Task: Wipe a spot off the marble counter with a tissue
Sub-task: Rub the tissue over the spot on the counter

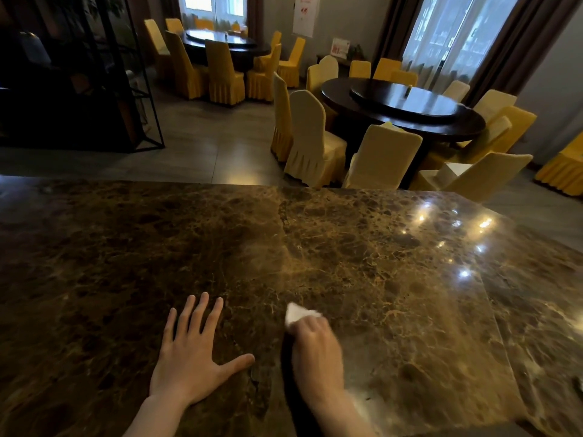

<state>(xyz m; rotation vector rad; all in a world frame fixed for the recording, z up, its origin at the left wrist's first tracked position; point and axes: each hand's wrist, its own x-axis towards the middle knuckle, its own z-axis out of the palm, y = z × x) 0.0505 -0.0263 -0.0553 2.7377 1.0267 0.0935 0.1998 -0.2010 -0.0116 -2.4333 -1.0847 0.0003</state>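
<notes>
Hands come first, both low in the view on the marble counter (362, 247). The left hand (192, 357) lies flat, palm down, fingers spread and relaxed, gripping nothing, thumb angled out toward the right. Just beside it, not touching, the right hand (317, 351) is curled over a white tissue (298, 312), fingers closed on it and pressing it against the stone; a crumpled corner of the tissue pokes out past the knuckles on the far side. The spot itself cannot be made out among the brown and gold veining, and part of the surface under the hand is hidden.

Farther along, a seam runs across the counter's middle, and bright light reflections glint on its right portion. Beyond the counter's far edge stands a dark round dining table (410, 111) with a raised turntable, ringed by chairs (312, 143) in pale and yellow covers. Deeper in the room, to the left, is a second round table (227, 45) with more yellow-covered chairs, and a dark metal shelf frame (94, 74) stands at far left. Curtained windows (457, 36) line the back wall.
</notes>
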